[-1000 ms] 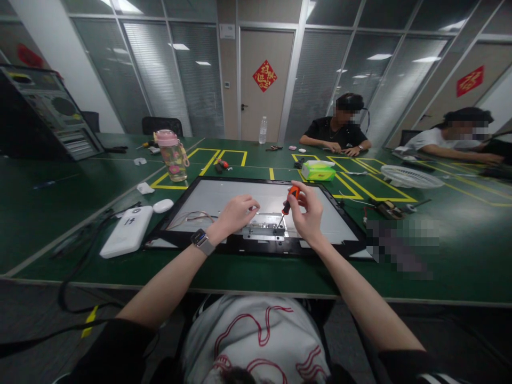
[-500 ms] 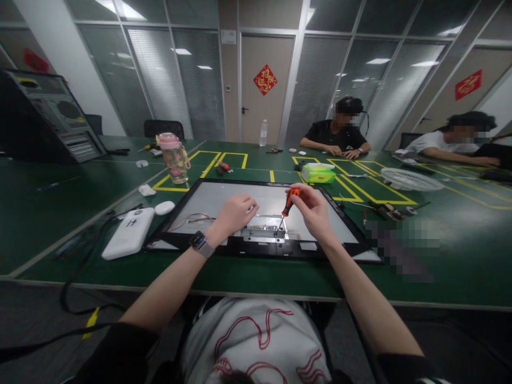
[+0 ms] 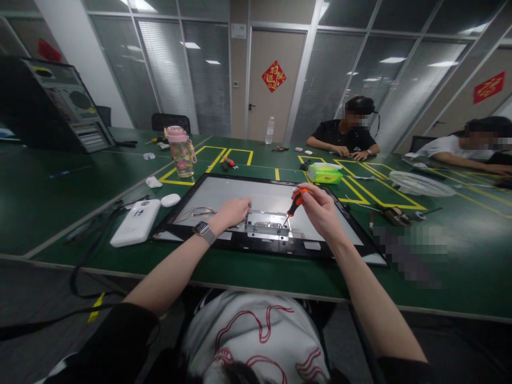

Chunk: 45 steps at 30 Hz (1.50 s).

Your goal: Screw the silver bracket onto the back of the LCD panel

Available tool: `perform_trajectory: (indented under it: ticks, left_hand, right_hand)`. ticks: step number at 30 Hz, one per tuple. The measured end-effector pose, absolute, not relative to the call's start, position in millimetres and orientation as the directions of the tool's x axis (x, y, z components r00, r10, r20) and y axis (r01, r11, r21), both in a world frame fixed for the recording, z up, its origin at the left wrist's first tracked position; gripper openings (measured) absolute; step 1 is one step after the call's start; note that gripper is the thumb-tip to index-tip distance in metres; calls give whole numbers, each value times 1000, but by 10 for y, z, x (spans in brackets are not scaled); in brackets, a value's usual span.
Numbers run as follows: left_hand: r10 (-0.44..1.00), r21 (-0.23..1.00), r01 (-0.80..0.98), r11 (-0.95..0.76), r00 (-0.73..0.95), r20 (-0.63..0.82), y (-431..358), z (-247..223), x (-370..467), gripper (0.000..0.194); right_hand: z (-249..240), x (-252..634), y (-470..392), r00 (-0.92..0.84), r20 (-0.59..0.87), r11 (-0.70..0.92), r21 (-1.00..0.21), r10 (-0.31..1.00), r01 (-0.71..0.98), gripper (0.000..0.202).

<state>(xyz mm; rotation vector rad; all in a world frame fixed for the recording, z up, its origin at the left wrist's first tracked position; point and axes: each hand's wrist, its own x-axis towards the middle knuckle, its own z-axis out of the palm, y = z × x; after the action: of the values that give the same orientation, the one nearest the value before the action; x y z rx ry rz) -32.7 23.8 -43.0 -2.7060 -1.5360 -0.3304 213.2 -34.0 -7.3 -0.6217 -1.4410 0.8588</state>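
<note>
My right hand point(image 3: 321, 209) grips an orange and black screwdriver point(image 3: 296, 202) by its handle. The shaft slants down and left, its tip at the right part of a silver metal bracket point(image 3: 266, 217). My left hand point(image 3: 232, 214), a watch on its wrist, has its fingers curled together at the bracket's left edge; some fingertips are hidden. Beneath both hands, a large black-framed display panel point(image 3: 208, 198) lies flat with its pale grey back up. Thin cables point(image 3: 194, 213) rest on its left part.
Left of the panel are a white power bank point(image 3: 135, 224), a small white case point(image 3: 170, 200) and a pink-lidded bottle point(image 3: 181, 154). A green tissue pack point(image 3: 325, 173) and a white fan grille point(image 3: 420, 184) are farther right. Two people sit across the table. A computer tower point(image 3: 60, 106) stands far left.
My left hand has come down to the bracket's left edge. The screwdriver tip has shifted slightly right along the bracket. The whole view has turned slightly left.
</note>
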Motion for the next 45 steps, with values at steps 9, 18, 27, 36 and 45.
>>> perform_trajectory:
  ticks: [9, 18, 27, 36, 45]
  left_hand:
    - [839, 78, 846, -527, 504, 204, 241, -460, -301, 32]
    - [880, 116, 882, -457, 429, 205, 238, -429, -281, 35]
    - [858, 79, 866, -494, 471, 204, 215, -475, -280, 34]
    - [858, 102, 862, -496, 469, 209, 208, -477, -278, 34]
    - [864, 112, 865, -490, 464, 196, 226, -485, -285, 34]
  right_hand:
    - [-46, 2095, -362, -97, 535, 505, -833, 839, -227, 25]
    - [-120, 2114, -281, 39, 610, 610, -787, 792, -92, 19]
    - [-128, 2113, -305, 51, 651, 647, -758, 757, 77, 26]
    - [-97, 2063, -316, 49, 546, 546, -823, 836, -154, 22]
    - [-73, 2008, -355, -17, 509, 488, -834, 861, -259, 25]
